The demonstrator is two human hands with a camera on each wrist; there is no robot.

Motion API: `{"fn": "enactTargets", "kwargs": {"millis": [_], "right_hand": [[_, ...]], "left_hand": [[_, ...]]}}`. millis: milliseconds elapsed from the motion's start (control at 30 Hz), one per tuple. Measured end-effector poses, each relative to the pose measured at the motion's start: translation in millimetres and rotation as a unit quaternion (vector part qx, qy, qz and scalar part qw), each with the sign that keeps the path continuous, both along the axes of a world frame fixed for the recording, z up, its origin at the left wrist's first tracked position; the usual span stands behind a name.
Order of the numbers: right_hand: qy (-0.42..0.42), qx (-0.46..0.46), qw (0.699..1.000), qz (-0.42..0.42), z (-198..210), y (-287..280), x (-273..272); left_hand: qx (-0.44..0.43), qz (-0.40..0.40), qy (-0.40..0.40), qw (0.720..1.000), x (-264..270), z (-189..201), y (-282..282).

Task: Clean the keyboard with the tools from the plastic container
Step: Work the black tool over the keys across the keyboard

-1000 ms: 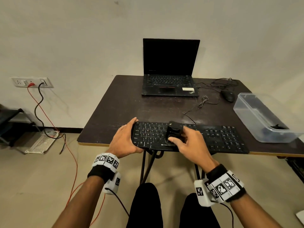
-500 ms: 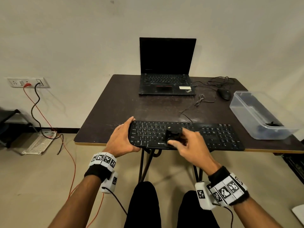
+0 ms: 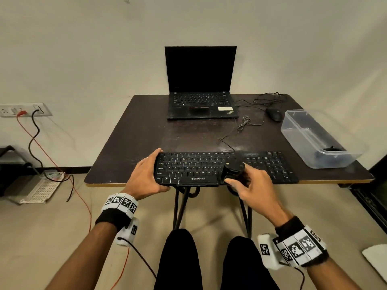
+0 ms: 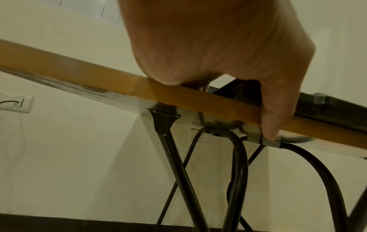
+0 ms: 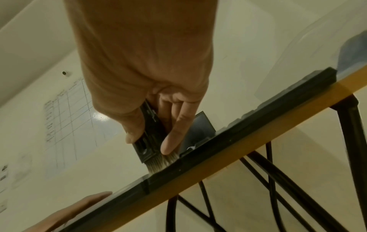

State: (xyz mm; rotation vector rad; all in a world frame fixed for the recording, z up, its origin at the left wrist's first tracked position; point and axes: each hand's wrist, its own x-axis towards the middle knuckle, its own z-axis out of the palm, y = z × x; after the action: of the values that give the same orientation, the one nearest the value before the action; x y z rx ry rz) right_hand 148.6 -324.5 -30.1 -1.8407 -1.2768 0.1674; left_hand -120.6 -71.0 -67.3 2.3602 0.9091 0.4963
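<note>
A black keyboard (image 3: pixel 199 168) lies along the near edge of the dark table (image 3: pixel 146 132). My left hand (image 3: pixel 146 176) grips its left end, thumb over the front edge and fingers along the far corner. My right hand (image 3: pixel 240 178) holds a small black brush (image 3: pixel 232 170) upright over the middle keys. In the right wrist view the brush (image 5: pixel 151 138) sits between thumb and fingers, its pale bristles (image 5: pixel 163 161) touching the keyboard (image 5: pixel 238 149). The clear plastic container (image 3: pixel 293 130) stands at the table's right edge with a dark item (image 3: pixel 333 148) inside.
An open laptop (image 3: pixel 201 101) stands at the back of the table, with a black mouse (image 3: pixel 274 114) and loose cables (image 3: pixel 245 122) to its right. Black metal table legs (image 4: pixel 178 164) cross below. My knees are under the front edge.
My right hand has swept the brush from the far rows toward the near rows and then rightward along the keyboard. My left hand has kept its hold on the left end.
</note>
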Motion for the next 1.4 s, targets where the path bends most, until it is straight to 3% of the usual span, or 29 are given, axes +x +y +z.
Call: {"fn": "enactTargets", "kwargs": {"millis": [333, 433, 700, 900, 1200, 1400], "right_hand": [[0.047, 0.044, 0.979, -0.192, 1.6, -57.9, 61.5], [0.043, 0.047, 0.975, -0.214, 3.0, -72.1, 71.8], [0.06, 0.035, 0.989, -0.128, 9.5, -51.2, 64.6], [0.02, 0.013, 0.997, -0.069, 10.3, 16.8, 36.6], [-0.033, -0.048, 0.995, 0.085, 29.9, 129.4, -52.5], [-0.148, -0.126, 0.98, 0.045, 40.7, 119.2, -31.4]], "left_hand": [[-0.001, -0.014, -0.025, 1.0, 8.8, 1.9, -12.1], [-0.013, -0.007, -0.025, 1.0, 10.1, 5.0, -14.7], [-0.03, 0.01, -0.014, 0.999, -0.6, 3.9, -2.9], [0.0, 0.036, 0.004, 0.999, -0.7, 3.4, -9.9], [0.038, 0.031, -0.005, 0.999, -0.8, 7.8, -17.4], [0.05, 0.031, -0.05, 0.997, -2.8, 7.4, -19.1]]}}
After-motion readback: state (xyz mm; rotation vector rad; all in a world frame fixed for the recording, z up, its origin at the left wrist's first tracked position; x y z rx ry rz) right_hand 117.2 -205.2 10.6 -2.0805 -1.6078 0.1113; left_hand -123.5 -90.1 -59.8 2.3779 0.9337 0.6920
